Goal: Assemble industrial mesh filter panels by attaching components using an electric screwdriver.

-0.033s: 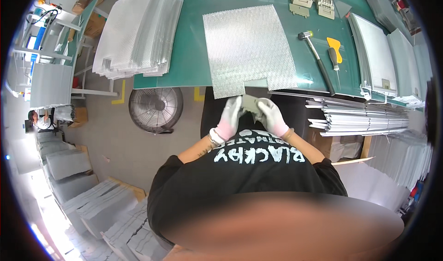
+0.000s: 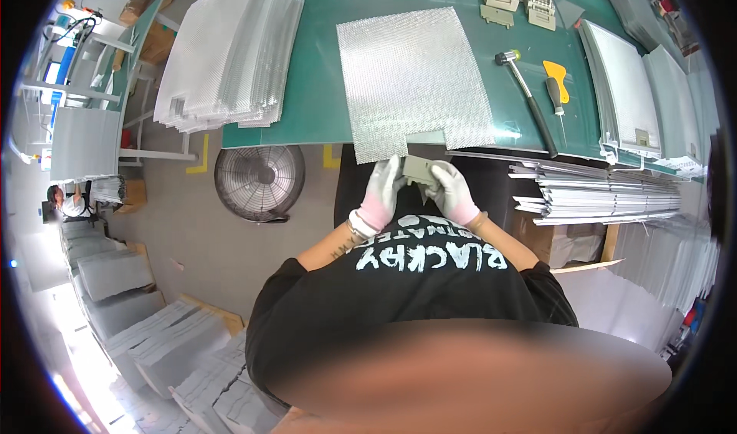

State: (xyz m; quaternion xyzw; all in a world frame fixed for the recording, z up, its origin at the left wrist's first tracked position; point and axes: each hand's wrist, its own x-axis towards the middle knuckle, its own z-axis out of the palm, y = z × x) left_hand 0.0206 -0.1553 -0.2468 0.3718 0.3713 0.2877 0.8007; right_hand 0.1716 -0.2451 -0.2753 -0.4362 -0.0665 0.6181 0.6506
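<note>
Both hands wear white gloves with pinkish cuffs and meet just off the table's near edge. Between them is a small grey-beige plastic piece [image 2: 417,168], flat on top with a toothed lower edge. My right hand [image 2: 454,194] pinches its right end between thumb and fingers. My left hand [image 2: 381,193] is closed at its left end, fingertips against it; part of its grip is hidden. Just beyond lies a silvery mesh sheet [image 2: 414,81] with a rectangular notch in its near edge, its left corner overhanging the table.
On the green table [image 2: 318,88] stand a mesh-sheet stack [image 2: 223,50], a hammer [image 2: 530,100], a screwdriver [image 2: 554,96], an orange scraper [image 2: 557,77], similar plastic pieces [image 2: 499,0] and framed panels [image 2: 626,88]. Metal strips [image 2: 599,194] lie at right. A fan [image 2: 259,182] stands on the floor.
The plastic piece has tilted slightly, showing more of its toothed lower edge. My left fingertips have shifted a little up along its left end.
</note>
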